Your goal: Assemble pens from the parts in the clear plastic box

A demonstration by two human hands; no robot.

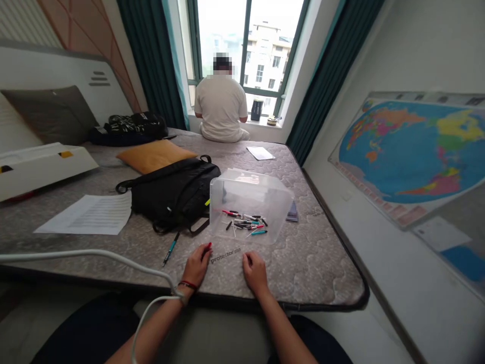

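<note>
My left hand [197,267] rests on the grey mattress [310,263] with its fingers closed round a red pen [208,246], whose tip sticks out toward the box. A hand's width to the right, my right hand [254,270] lies on the mattress with fingers curled under; nothing shows in it. Just beyond both hands stands a clear plastic box [248,207] with several pens [246,222] scattered on its bottom. A teal pen [171,248] lies loose on the mattress left of my left hand.
A black bag [170,192] sits left of the box, a printed sheet [89,215] further left, an orange cushion [153,154] behind. A person in a white shirt [222,108] sits at the window, back turned. A white cable [113,260] crosses the near edge. A world map [413,151] hangs right.
</note>
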